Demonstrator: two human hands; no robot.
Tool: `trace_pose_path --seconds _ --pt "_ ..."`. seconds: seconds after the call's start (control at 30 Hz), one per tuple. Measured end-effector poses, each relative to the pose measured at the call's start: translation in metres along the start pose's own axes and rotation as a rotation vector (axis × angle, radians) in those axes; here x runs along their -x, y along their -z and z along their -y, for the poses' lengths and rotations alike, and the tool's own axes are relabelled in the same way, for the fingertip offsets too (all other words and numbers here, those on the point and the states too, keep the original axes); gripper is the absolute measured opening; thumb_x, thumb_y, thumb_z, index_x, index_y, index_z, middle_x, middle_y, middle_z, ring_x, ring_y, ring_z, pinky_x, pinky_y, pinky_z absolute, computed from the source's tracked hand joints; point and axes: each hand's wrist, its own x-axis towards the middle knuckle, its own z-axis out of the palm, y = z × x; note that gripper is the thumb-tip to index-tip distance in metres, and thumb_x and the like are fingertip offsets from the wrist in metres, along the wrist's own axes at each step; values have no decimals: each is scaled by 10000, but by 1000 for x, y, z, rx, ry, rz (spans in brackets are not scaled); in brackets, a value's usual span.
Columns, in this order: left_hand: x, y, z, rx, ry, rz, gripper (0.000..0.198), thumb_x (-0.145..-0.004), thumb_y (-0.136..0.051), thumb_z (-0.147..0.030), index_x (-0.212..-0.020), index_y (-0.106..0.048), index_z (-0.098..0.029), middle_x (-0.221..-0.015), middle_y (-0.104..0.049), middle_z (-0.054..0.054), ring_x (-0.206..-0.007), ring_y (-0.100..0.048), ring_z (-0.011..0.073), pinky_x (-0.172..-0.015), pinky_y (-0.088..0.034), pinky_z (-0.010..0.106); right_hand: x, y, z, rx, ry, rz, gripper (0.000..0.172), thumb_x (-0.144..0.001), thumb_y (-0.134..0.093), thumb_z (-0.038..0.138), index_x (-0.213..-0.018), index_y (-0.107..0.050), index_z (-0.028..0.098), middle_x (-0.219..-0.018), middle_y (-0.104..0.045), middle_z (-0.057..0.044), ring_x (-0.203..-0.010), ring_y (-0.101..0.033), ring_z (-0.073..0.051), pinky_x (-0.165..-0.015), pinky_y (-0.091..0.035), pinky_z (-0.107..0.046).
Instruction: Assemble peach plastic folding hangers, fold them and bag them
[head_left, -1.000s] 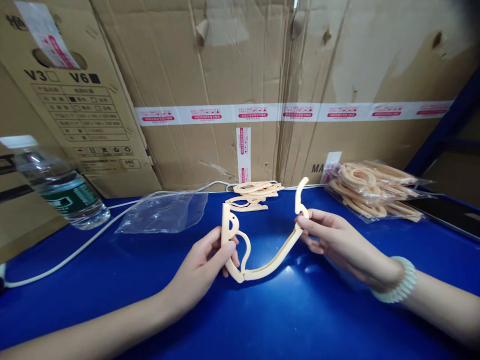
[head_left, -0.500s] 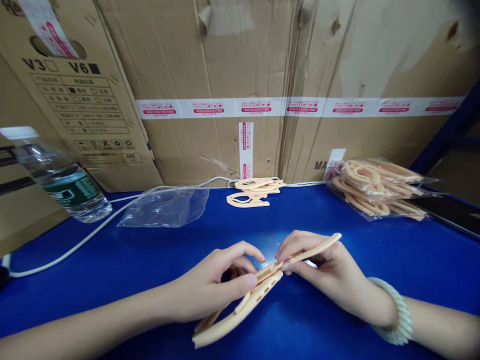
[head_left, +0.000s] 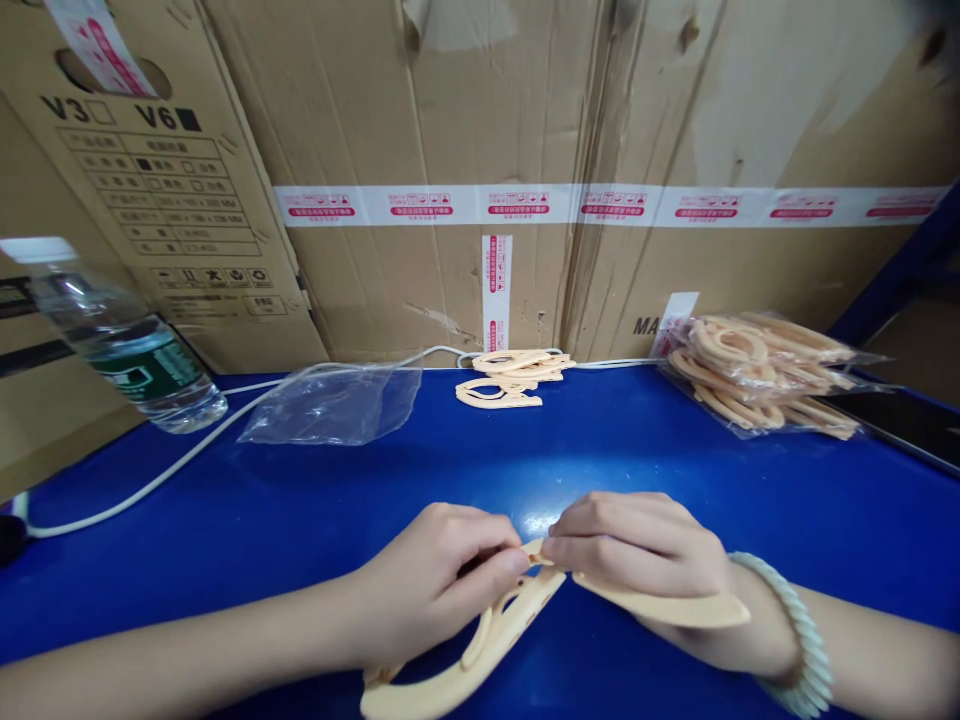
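Head view: pinching cream hanger (head_left: 495,648) nr its mid w/ L grip (head_left: 442,575) and R grip (head_left: 645,545), close together. Holding it over near part of blue desk (head_left: 337,490) — well apart from loose hangers (head_left: 517,402) at back and bagged hangers (head_left: 757,355), back R.

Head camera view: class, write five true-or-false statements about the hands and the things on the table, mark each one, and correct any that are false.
1. The left hand and right hand both touch the beige hanger. True.
2. The bracelet is on the left wrist. False: it is on the right wrist.
3. The bottle has a white cap. True.
4. The bagged hangers lie left of the bottle. False: they lie far to its right.
5. The clear bag lies between the bottle and the loose hangers. True.
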Motion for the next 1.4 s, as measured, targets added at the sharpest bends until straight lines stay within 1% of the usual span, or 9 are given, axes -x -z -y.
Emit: trace_pose_path --seconds 0.2,0.33,0.5,0.73,0.83,1.0,1.17,1.3,1.4 --pt "2 -5 2 -256 -149 -46 376 -1020 -296 -257 -762 -549 -155 -665 -551 20 -596 -505 150 -590 -351 259 -8 5 9 328 276 0 285 -951 -426 81 -876 -702 83 -799 -734 -101 -753 -676 -187 -601 -539 -293" --pt "3 -6 3 -356 -193 -57 382 -1020 -257 -243 -776 -537 -157 -660 -538 29 -588 -494 168 -580 -353 276 -9 4 18 399 275 41 310 -911 -425 61 -861 -731 78 -797 -740 -97 -790 -687 -203 -652 -568 -315" --pt "1 -3 2 -264 -147 -15 381 -1020 -249 -246 -707 -458 -188 -626 -468 -5 -553 -439 144 -574 -336 265 -3 0 17 536 426 -83 299 -920 -466 93 -856 -743 187 -867 -757 -40 -818 -675 -151 -685 -577 -231" --pt "-2 6 9 504 136 -10 452 -982 -307 -529 -841 -548 -175 -621 -626 28 -473 -469 126 -486 -349 230 -9 41 -20 215 -262 -168 294 -961 -456 188 -1229 -561 249 -990 -726 -61 -829 -693 -185 -737 -571 -311" --pt "-7 9 14 764 181 -69 463 -878 -509 -594 -943 -595 -144 -752 -699 83 -498 -477 118 -476 -354 219 -4 55 -44 48 -623 82 516 -936 -454 219 -1431 -326 150 -755 -710 -18 -637 -661 -179 -583 -534 -292" --pt "-11 12 14 944 237 -190 334 -817 -660 -410 -997 -664 -128 -843 -714 79 -633 -580 139 -618 -456 249 13 55 -63 255 -752 418 496 -861 -431 114 -1353 -494 116 -729 -698 -38 -615 -638 -184 -555 -447 -269" --pt "-12 17 12 1127 326 -282 321 -874 -601 -328 -1090 -658 -97 -944 -740 124 -756 -635 175 -766 -477 296 9 46 -51 384 -676 332 404 -916 -411 141 -1307 -514 149 -985 -689 -113 -854 -665 -234 -738 -505 -342" --pt "-13 19 15 1304 318 -272 604 -907 -495 -562 -1183 -611 -37 -1064 -711 200 -849 -647 223 -829 -466 346 -5 36 -21 264 -433 164 336 -948 -449 190 -1277 -514 169 -1176 -611 -129 -1057 -598 -216 -911 -494 -360" --pt "-12 17 16 1263 264 -259 581 -857 -619 -516 -1221 -595 -64 -1087 -699 175 -840 -643 218 -842 -464 364 -11 27 1 222 -193 172 336 -954 -483 187 -1287 -523 170 -1232 -601 -124 -1133 -554 -213 -949 -480 -352"
